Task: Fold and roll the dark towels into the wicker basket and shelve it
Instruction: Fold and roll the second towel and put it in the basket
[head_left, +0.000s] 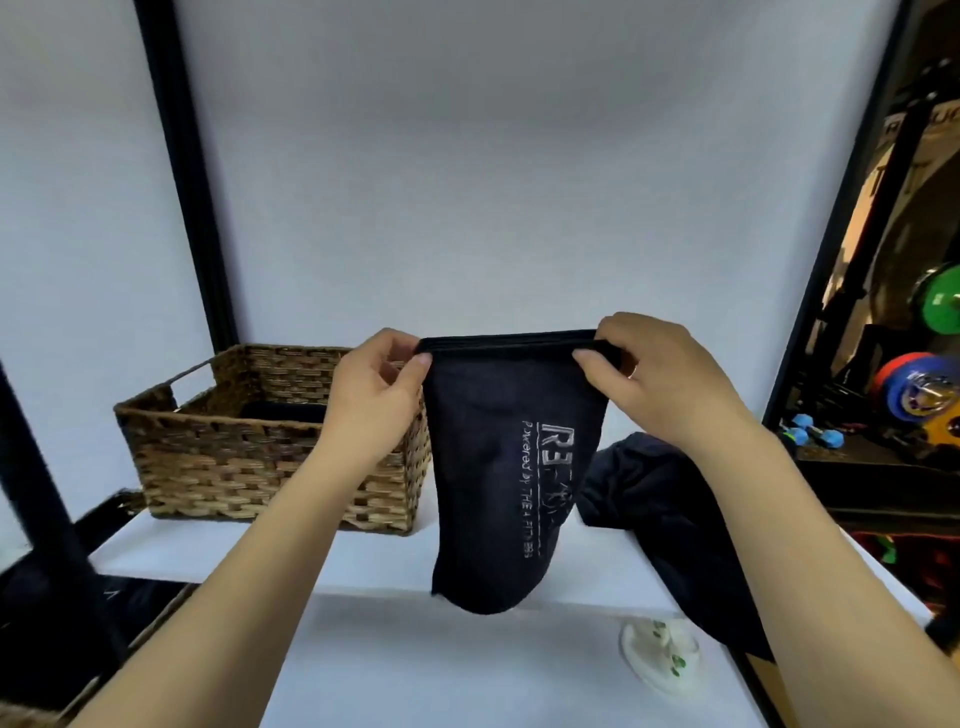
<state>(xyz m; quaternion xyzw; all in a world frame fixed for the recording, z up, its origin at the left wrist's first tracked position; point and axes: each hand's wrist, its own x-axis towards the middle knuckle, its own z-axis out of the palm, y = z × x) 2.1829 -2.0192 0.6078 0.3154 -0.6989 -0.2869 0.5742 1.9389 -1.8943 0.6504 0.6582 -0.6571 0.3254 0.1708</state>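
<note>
A dark towel (493, 493) with white lettering hangs folded in the air over the white shelf (363, 561). My left hand (376, 395) pinches its top left corner and my right hand (660, 379) pinches its top right corner. Its lower end dangles past the shelf's front edge. The wicker basket (260, 467) stands on the shelf to the left, behind my left hand, with something dark (283, 410) lying inside. A crumpled heap of dark towels (660, 509) lies on the shelf at the right, under my right forearm.
Black frame posts (182, 171) rise at the left and right of the shelf. A second wicker basket (78, 670) with dark cloth sits at the lower left. A white plastic object (660, 654) lies on the lower surface. Coloured gym weights (914, 389) fill the far right.
</note>
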